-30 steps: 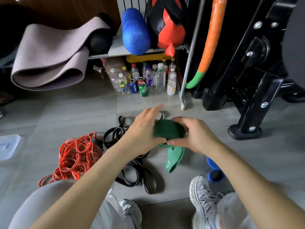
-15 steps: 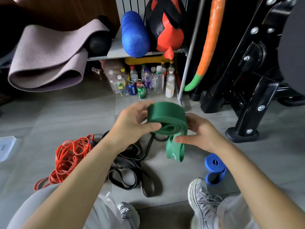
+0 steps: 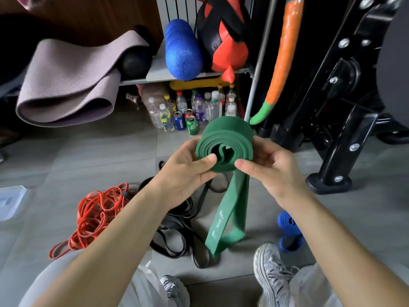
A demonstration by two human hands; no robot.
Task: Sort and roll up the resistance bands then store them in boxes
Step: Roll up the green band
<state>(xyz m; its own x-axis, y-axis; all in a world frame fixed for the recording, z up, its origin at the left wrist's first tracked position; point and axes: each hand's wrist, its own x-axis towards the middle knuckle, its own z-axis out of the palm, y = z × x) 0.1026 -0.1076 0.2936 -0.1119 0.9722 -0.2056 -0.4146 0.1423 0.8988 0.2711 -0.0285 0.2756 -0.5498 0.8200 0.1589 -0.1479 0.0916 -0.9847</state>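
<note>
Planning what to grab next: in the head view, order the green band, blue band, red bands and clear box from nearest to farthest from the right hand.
1. The green band, held in the right hand.
2. The blue band, on the floor, right side.
3. The red bands, piled on the floor, left.
4. The clear box, far left edge.
</note>
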